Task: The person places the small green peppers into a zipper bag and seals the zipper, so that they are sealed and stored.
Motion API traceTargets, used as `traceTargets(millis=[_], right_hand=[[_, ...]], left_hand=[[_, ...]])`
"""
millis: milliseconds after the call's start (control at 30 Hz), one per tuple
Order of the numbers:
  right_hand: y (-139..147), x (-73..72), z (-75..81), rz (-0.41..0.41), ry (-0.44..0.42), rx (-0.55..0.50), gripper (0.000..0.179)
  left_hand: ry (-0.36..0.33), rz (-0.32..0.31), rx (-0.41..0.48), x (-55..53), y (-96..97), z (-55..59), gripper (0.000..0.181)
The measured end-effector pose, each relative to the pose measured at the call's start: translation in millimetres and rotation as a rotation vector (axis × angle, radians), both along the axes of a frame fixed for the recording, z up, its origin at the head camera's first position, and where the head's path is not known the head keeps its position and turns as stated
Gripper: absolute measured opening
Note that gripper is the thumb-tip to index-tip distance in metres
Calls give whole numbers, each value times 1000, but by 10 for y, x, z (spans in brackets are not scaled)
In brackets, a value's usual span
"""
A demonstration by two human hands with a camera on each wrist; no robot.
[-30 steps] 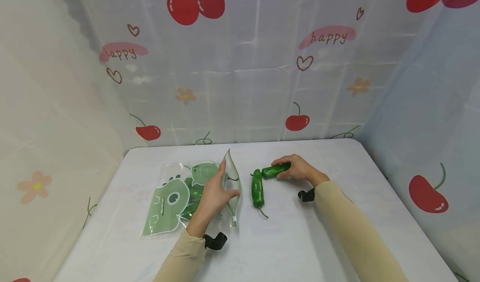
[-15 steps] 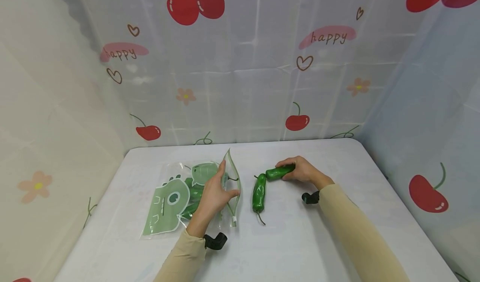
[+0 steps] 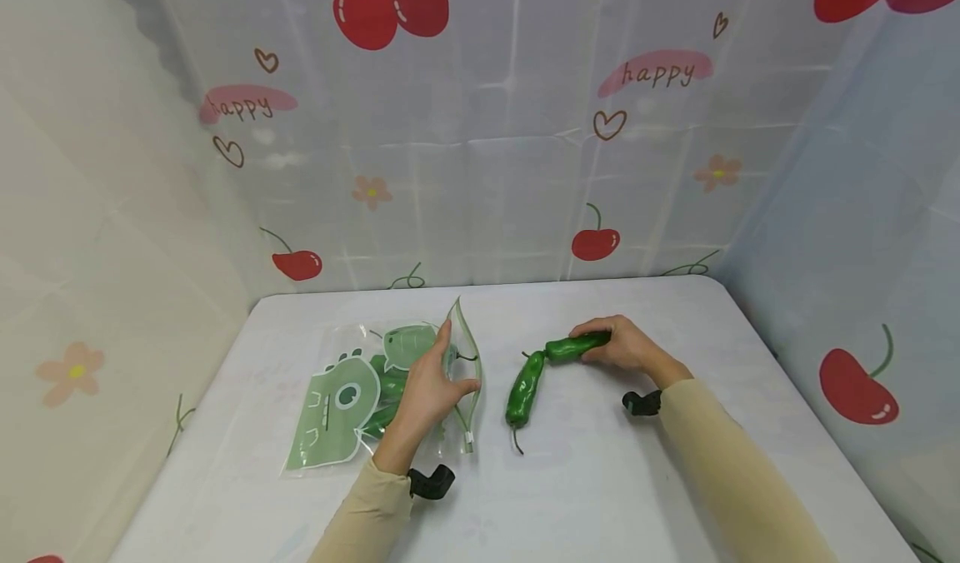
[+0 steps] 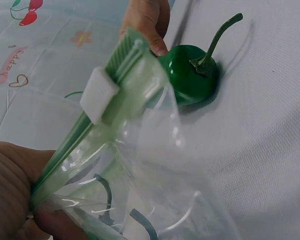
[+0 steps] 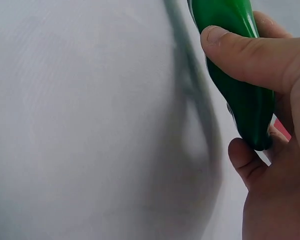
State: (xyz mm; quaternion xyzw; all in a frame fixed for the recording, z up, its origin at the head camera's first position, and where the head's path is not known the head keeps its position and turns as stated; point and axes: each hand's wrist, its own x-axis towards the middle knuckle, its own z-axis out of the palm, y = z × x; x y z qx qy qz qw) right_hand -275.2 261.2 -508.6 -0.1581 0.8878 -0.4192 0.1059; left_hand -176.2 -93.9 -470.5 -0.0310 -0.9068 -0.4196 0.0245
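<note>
My right hand [image 3: 615, 342] grips a green pepper [image 3: 573, 346] from above, thumb on one side and fingers on the other, also seen in the right wrist view, where the pepper [image 5: 239, 95] tapers toward the palm. A second green pepper [image 3: 525, 388] lies on the table, its stem toward me and its far end against or very near the held one. My left hand [image 3: 427, 384] is at the mouth of a clear zip bag [image 3: 330, 417] with a green dinosaur print. Its thumb and index finger are spread and straight there. Several peppers show inside the bag.
The white table [image 3: 570, 488] has rounded back corners. A curtain [image 3: 480, 205] with cherry prints hangs behind it, and more sheeting stands at both sides. A white zip slider [image 4: 99, 95] sits on the bag's green edge.
My right hand has drawn the gripped pepper to the right. The lying pepper has turned, its far end shifting right and toward me. My left hand and the bag stay put.
</note>
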Motion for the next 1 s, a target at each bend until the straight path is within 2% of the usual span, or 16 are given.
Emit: traceTargets(millis=[200,533,767,1000], right_hand=[[102,64,88,-40,-8,-8,39],[78,155,182,-42,9,-37,39],[-34,185,223,27,78,-61,38],[-208,196,277,80,108,-85,35]], left_hand=[[-11,1,11,11,1,5,110],[1,-5,7,16,10,1,110],[2,-10,11,16,6,2,110],[-6,-5,14,12,13,12,110]])
